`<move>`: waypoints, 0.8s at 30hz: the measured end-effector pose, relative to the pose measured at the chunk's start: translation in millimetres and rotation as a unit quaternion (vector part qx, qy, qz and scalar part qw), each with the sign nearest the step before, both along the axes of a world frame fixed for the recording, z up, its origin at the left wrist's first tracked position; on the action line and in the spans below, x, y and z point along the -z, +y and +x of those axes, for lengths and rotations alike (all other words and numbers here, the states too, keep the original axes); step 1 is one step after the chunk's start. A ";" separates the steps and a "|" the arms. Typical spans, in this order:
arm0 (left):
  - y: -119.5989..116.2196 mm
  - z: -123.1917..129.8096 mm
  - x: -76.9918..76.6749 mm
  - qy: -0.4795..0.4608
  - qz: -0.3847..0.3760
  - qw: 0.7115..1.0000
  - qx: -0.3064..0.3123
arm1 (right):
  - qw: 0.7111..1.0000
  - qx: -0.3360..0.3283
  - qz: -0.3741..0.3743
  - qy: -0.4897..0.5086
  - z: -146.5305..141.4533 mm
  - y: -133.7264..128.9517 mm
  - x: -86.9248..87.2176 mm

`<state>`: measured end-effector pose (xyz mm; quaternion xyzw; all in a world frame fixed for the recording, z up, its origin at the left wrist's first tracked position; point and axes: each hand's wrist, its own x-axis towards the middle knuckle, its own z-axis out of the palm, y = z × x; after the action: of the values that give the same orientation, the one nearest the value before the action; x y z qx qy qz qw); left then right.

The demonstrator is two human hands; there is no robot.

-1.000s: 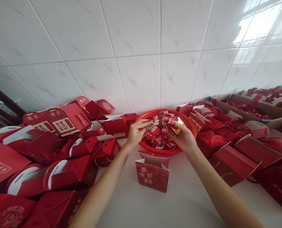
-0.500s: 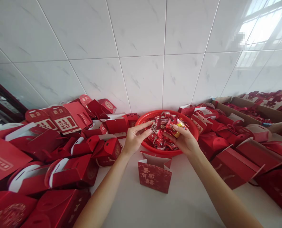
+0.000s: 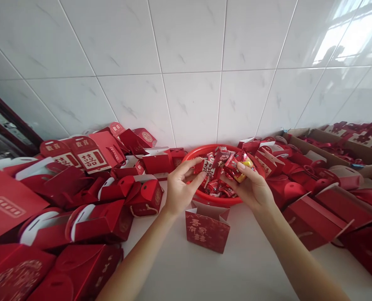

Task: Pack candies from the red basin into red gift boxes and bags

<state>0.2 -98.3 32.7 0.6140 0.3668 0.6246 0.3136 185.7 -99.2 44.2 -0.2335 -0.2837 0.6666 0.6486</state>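
My right hand (image 3: 251, 186) is closed around several wrapped candies (image 3: 243, 165) in red and yellow, above the right part of a red plastic basket (image 3: 190, 155). Over the basket's left side is my left hand (image 3: 181, 184). Its thumb and fingers are curved and apart, close to a red packet (image 3: 208, 167) with black characters on white, and I see nothing gripped in them. More red-wrapped candies (image 3: 215, 186) lie in the basket, partly covered by my hands. In front of it, between my forearms, a red paper box (image 3: 207, 232) with gold characters stands upright, open at the top.
Many red gift boxes (image 3: 101, 221) crowd the left side of the white table (image 3: 186, 276). More red boxes (image 3: 317, 217) stand on the right, with cardboard cartons (image 3: 336, 146) of red items behind them. A tiled wall (image 3: 192, 108) borders the back.
The whole view has shifted slightly, so things appear a little farther right. My left thumb and fingers have spread a bit wider. My right hand keeps its hold on the candies.
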 end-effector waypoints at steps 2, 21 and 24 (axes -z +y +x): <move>-3.0 0.6 -1.7 0.009 0.008 1.000 0.004 | 1.000 0.011 -0.003 -0.002 -0.9 -2.8 -2.4; -29.1 5.8 -16.9 0.051 0.012 0.999 -0.005 | 1.000 0.016 -0.013 0.002 -9.0 -19.1 -6.4; -29.6 7.5 -17.2 0.061 0.014 0.998 0.003 | 1.000 0.000 -0.003 -0.002 -11.4 -20.4 -6.7</move>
<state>7.7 -127.9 49.8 0.6561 0.3746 0.5902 0.2845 174.3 -119.7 51.0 -0.2364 -0.2830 0.6668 0.6476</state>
